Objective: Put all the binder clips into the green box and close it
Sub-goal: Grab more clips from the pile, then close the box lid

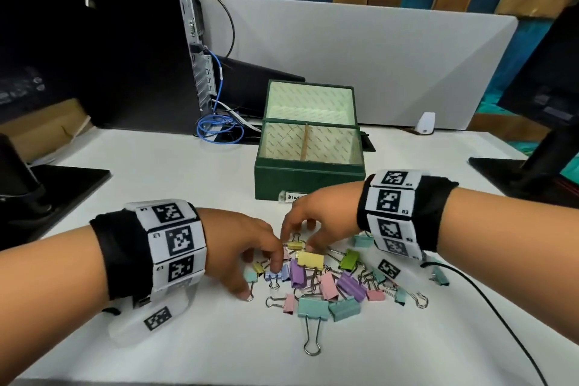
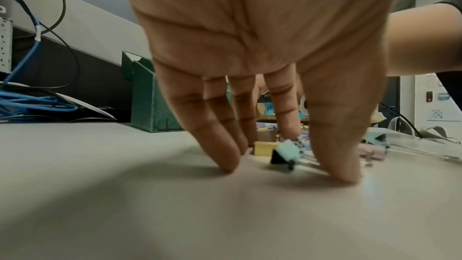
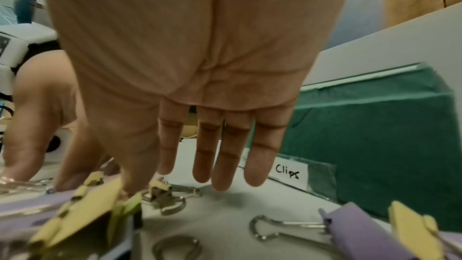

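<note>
Head view: the green fabric-covered box (image 1: 308, 177) stands open on the white table (image 1: 156, 166), lid tipped back, a wooden divider splitting its lined interior; both compartments hold nothing. Just in front lies the heap of pastel metal binder clips (image 1: 329, 279). The left hand (image 1: 241, 247) reaches down onto the heap's left edge, the right hand (image 1: 316, 216) onto its far edge. A large teal binder clip (image 1: 311, 307) lies nearest, wire handles pointing at the camera. A black computer tower (image 1: 131, 41) and blue cables (image 1: 216, 127) stand far left.

Left wrist view: fingers (image 2: 220, 145) extended, tips touching the table, straddling small clips; nothing gripped.

Right wrist view: fingers (image 3: 225, 155) hang straight above the clips, holding nothing; the box's label (image 3: 287, 173) reads "Clips".
</note>
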Demonstrator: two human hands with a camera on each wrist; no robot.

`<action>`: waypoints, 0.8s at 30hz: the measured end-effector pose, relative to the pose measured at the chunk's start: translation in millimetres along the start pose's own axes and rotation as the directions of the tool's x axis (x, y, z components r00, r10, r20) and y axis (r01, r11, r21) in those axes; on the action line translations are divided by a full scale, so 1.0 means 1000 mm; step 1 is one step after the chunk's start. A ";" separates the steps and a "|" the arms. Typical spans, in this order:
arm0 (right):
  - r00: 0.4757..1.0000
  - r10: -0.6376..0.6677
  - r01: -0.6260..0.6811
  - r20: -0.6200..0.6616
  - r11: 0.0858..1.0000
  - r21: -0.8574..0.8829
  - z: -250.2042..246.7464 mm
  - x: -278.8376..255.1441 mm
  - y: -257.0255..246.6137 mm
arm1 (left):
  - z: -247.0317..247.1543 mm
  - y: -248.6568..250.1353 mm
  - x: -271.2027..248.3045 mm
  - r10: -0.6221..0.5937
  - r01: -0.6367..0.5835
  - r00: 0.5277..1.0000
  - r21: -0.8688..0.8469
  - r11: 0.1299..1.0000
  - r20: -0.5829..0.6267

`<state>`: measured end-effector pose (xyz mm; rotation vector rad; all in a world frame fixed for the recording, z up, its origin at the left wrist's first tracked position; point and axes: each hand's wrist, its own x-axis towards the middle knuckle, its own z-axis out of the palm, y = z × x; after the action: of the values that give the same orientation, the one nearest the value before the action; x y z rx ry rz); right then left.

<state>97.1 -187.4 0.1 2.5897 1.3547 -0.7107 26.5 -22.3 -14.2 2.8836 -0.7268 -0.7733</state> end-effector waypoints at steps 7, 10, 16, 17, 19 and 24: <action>0.999 0.031 -0.030 -0.035 0.999 0.015 0.003 0.012 -0.001 | 0.004 -0.004 0.010 -0.068 0.074 0.992 0.052 0.996 -0.103; 0.997 0.034 -0.033 -0.073 0.999 0.023 0.007 0.012 0.001 | 0.005 -0.006 0.012 -0.077 0.084 0.990 0.053 0.995 -0.119; 0.994 0.055 -0.047 -0.090 0.995 0.087 0.006 0.009 0.011 | 0.006 -0.010 0.015 -0.076 0.077 0.990 0.006 0.997 -0.120; 0.994 0.061 -0.053 -0.090 0.995 0.087 0.006 0.008 0.012 | 0.006 -0.010 0.016 -0.073 0.075 0.989 0.009 0.997 -0.126; 0.994 0.064 -0.057 -0.087 0.996 0.072 0.007 0.008 0.014 | 0.006 -0.011 0.017 -0.077 0.078 0.988 0.002 0.997 -0.133; 0.990 0.059 -0.061 -0.130 0.998 -0.008 0.011 0.010 0.014 | 0.004 -0.010 0.018 -0.093 0.090 0.989 -0.027 0.996 -0.118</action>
<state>109.3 -192.5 -15.7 2.6970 1.3041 -0.5321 42.2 -21.6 -27.1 2.9309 -0.5728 -0.6063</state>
